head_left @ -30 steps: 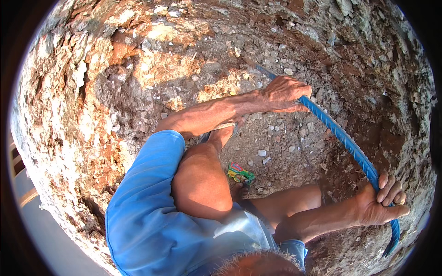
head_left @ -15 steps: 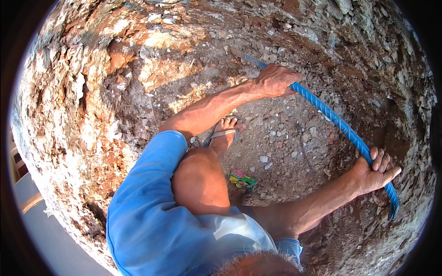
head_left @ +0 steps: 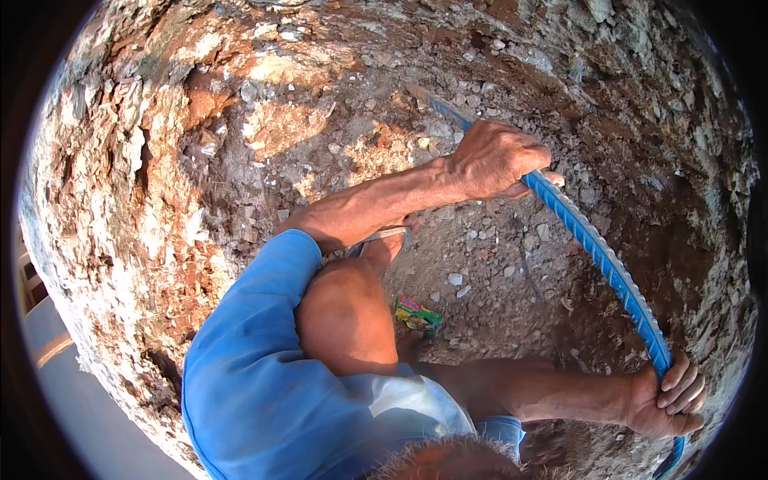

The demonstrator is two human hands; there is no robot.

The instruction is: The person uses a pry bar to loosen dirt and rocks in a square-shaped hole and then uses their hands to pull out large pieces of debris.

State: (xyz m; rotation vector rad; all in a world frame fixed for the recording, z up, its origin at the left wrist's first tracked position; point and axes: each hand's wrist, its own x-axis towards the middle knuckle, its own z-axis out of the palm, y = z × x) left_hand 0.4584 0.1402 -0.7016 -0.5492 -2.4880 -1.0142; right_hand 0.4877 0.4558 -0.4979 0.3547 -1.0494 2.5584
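Blue bar [head_left: 598,250] partly hidden by left hand [head_left: 498,162]; far tip [head_left: 419,94] indistinct.

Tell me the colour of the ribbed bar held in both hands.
The ribbed bar is mostly blue; it shows best in the head view.

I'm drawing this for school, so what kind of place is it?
Probably an outdoor dug-out pit: there's a sunlit, craggy earth wall, loose stones across the dirt floor, and a blue ribbed bar.
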